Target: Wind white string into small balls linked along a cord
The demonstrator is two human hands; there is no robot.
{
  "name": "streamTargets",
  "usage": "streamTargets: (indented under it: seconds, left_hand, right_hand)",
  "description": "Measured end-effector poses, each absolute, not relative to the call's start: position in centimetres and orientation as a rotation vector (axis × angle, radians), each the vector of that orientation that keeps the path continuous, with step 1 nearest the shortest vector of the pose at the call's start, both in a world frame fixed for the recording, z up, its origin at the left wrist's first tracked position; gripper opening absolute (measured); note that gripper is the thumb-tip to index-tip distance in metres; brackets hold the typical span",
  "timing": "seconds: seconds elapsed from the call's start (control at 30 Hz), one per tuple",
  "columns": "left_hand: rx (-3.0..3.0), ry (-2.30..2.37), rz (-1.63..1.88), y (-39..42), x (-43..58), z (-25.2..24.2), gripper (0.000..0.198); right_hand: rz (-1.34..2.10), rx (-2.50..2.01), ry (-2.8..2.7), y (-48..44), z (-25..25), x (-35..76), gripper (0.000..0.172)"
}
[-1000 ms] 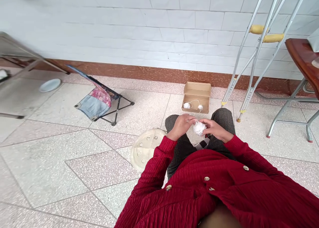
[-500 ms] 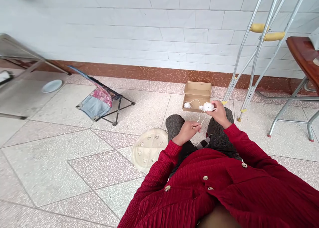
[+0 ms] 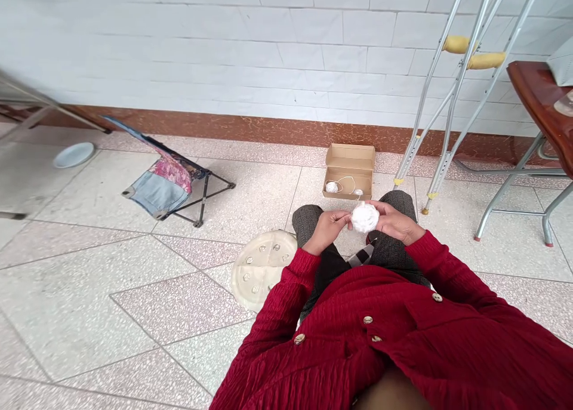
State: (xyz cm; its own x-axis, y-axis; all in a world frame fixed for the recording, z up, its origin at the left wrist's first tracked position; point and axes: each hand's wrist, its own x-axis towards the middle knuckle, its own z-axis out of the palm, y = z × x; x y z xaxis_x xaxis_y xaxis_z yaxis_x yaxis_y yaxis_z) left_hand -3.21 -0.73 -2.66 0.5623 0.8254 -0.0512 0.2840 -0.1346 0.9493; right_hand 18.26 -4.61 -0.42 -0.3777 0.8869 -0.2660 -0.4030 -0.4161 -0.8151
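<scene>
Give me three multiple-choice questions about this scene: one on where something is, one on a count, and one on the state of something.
1. Where is the open cardboard box?
A. On the wooden table top
B. On the tiled floor
C. On the folding stool's seat

2. How many small white balls lie in the box?
A. One
B. Three
C. Two

3. What state is the fluffy white ball in?
A. Held up between the left hand and the right hand
B. Lying on the floor
C. Sitting in the box

Answers:
1. B, the box stands on the tiles in front of the person's knees.
2. C, two show inside the box.
3. A, both hands cup it from either side, clear of the floor.
</scene>
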Motion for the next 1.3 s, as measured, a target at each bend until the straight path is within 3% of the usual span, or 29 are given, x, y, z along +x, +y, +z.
streamTargets:
  seconds: [0.17, 0.33, 0.4, 0.57, 0.67, 0.83, 1.03, 1.23, 1.3]
  left_hand:
    - [1.720, 0.875, 0.489, -2.4, -2.4, -3.7, 0.049]
    - [1.978, 0.910, 0.458, -2.0, -2.6, -2.2, 0.042]
    - [2.067, 0.951, 0.494, -1.1, -3.0, -1.4, 0.039]
    - [2.072, 0.963, 0.542, 0.6, -3.6, -0.4, 0.030]
    - [1.896, 0.951, 0.594, 0.7, -3.4, -0.6, 0.029]
    - [1.690, 0.987, 0.640, 0.7, -2.8, -1.8, 0.036]
    - [1.749, 0.903, 0.517, -0.8, -2.6, -3.4, 0.043]
    - [2.030, 0.928, 0.452, -1.1, -2.7, -1.6, 0.037]
    - [2.103, 0.973, 0.512, -0.3, -2.9, -0.4, 0.034]
  right_hand:
    - [1.461, -1.101, -0.745, -1.6, 0.0, 18.7, 0.044]
    - [0.956, -1.571, -1.162, -0.3, -3.2, 19.2, 0.044]
    - [1.035, -1.630, -1.348, -1.2, -4.4, 19.0, 0.043]
    - [1.851, -1.245, -1.240, -4.0, -4.2, 18.3, 0.038]
    - [1.984, -1.016, -1.099, -4.6, -2.6, 18.5, 0.042]
    - [1.813, -0.910, -0.863, -3.6, -0.1, 18.7, 0.060]
    - [1.421, -1.047, -0.775, -0.3, 0.2, 18.7, 0.045]
    - [0.878, -1.618, -1.172, 0.8, -4.0, 19.4, 0.052]
    - [0.904, -1.664, -1.340, -0.2, -5.3, 19.1, 0.048]
